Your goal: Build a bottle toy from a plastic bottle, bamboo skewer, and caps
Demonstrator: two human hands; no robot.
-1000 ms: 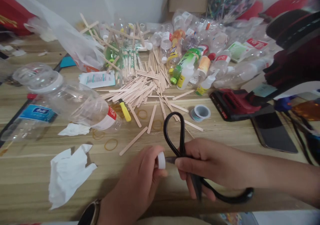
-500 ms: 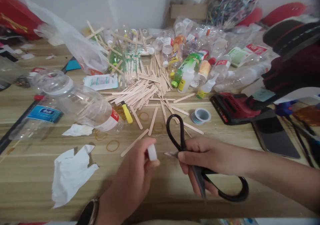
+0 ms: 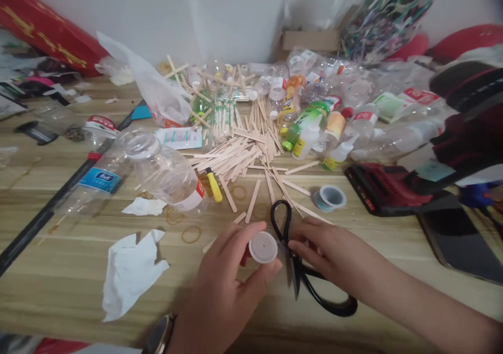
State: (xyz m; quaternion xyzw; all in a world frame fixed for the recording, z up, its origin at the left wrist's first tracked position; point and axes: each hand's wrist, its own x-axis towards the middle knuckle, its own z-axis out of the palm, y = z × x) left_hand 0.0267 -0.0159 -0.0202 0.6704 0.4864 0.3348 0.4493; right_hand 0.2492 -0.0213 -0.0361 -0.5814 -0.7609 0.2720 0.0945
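Note:
A white round bottle cap [image 3: 263, 247] is pinched between the thumb and fingers of my left hand [image 3: 230, 280]. Its flat face is turned up toward me and has a small dark mark at the centre. My right hand [image 3: 322, 246] grips black-handled scissors [image 3: 328, 301] near the pivot. The blades are spread, one pointing down toward the table and the other partly hidden behind my fingers, near the cap. One handle loop stands up beside my fingers, and the other lies low to the right.
Wooden craft sticks [image 3: 231, 155] are heaped beyond my hands, with many plastic bottles [image 3: 310, 123] behind. A large clear bottle [image 3: 168, 176] and torn white paper [image 3: 131, 275] lie left. A wire spool [image 3: 330, 198], a red power tool [image 3: 393, 189] and a phone [image 3: 463, 239] are right.
My left hand has turned the cap from edge-on to face-up and moved right, toward the scissors. The scissors have come slightly lower. The whole view has shifted left.

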